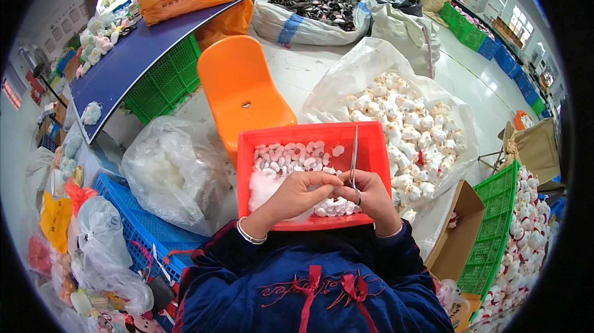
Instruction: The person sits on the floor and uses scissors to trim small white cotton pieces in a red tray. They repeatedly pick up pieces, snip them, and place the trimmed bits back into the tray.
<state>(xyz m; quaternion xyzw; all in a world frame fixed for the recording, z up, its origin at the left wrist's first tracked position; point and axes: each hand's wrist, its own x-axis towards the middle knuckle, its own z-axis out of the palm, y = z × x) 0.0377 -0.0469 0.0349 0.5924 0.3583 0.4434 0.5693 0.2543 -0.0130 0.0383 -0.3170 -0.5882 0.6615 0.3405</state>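
Observation:
A red plastic tray sits in front of me, with both hands over its near part. My right hand is closed round the ring handles of a slim metal tool, scissors or forceps; its pointed end stands upward. My left hand is pinched, its fingertips meeting those of the right; whatever is between them is too small to make out. Small white plush pieces fill the tray's far left, and more white pieces lie under my hands. Fluffy white stuffing rests by the left wrist.
Beyond the tray stands an orange chair. A clear bag of stuffing is at left, near a blue crate. At right are a large sack of white plush parts, a cardboard box and a green crate.

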